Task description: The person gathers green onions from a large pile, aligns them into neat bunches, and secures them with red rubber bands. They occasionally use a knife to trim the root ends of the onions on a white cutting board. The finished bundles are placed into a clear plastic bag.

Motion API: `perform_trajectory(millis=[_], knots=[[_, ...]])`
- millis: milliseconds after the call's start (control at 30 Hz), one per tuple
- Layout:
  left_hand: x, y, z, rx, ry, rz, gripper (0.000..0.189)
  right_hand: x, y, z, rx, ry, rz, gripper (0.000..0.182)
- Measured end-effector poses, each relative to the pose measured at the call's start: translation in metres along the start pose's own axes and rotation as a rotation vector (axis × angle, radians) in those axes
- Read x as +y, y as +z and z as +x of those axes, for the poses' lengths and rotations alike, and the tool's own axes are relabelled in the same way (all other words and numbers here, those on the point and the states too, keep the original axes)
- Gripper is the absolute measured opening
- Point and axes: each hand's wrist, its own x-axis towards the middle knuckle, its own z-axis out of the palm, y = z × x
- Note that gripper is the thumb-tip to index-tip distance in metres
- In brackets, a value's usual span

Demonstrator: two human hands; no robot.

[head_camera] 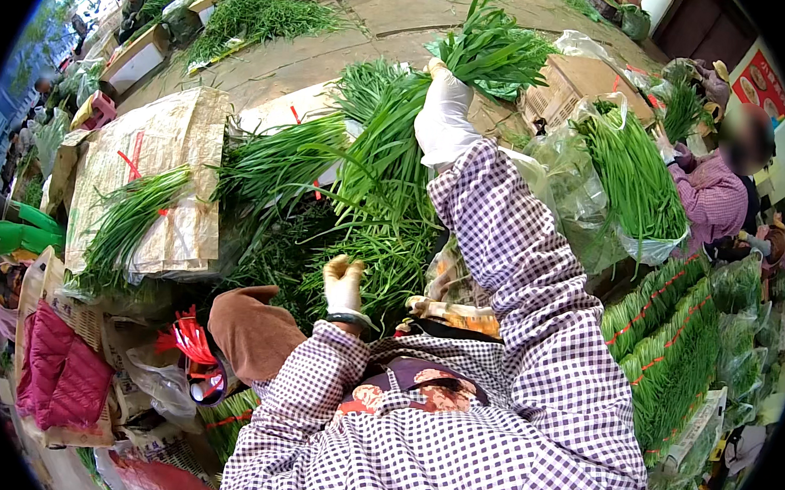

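My right hand (448,112), in a pale glove, reaches far forward and grips a bunch of long flat green leaves (491,52), which look like garlic chives. More long leaves (389,152) lie in a pile just left of that wrist. My left hand (343,285), also gloved, is close to my body with its fingers curled. Loose cut greens (391,265) lie beneath and beside it. Its fingertips are turned away, so whether it holds anything is hidden. Left of the pile rests a bundle of chives (290,152) with red ties near it.
One tied bundle (138,220) lies on a woven sack (155,126) to the left. Red ties (188,340) stand in a container by my knee (257,331). At right are a bagged chive bundle (633,173), stacked tied bundles (665,346) and a seated person (711,185). A cardboard box (591,88) stands ahead.
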Motion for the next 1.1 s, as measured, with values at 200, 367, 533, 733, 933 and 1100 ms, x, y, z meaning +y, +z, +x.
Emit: perform_trajectory(millis=[200, 367, 533, 733, 933, 1100], knots=[[0.003, 0.035, -0.019, -0.320, -0.110, 0.177, 0.076, 0.000, 0.004, 0.003, 0.043, 0.089, -0.140, 0.017], [0.002, 0.068, -0.007, -0.594, -0.286, 0.260, 0.061, -0.006, 0.005, -0.004, 0.036, 0.124, -0.021, 0.018], [-0.064, 0.016, 0.026, -0.642, 0.055, 0.644, 0.037, -0.018, 0.023, -0.012, -0.129, 0.221, -0.091, 0.020], [-0.064, -0.036, 0.012, -0.705, -0.116, 1.324, 0.040, -0.019, 0.017, -0.002, -0.055, 0.190, 0.044, 0.019], [-0.019, -0.040, -0.005, -0.769, 0.009, 1.756, 0.051, -0.009, 0.016, 0.013, -0.066, 0.195, 0.129, 0.012], [0.020, -0.012, -0.003, -0.298, 0.070, 0.069, 0.011, -0.014, 0.021, -0.002, -0.052, 0.182, 0.038, 0.009]])
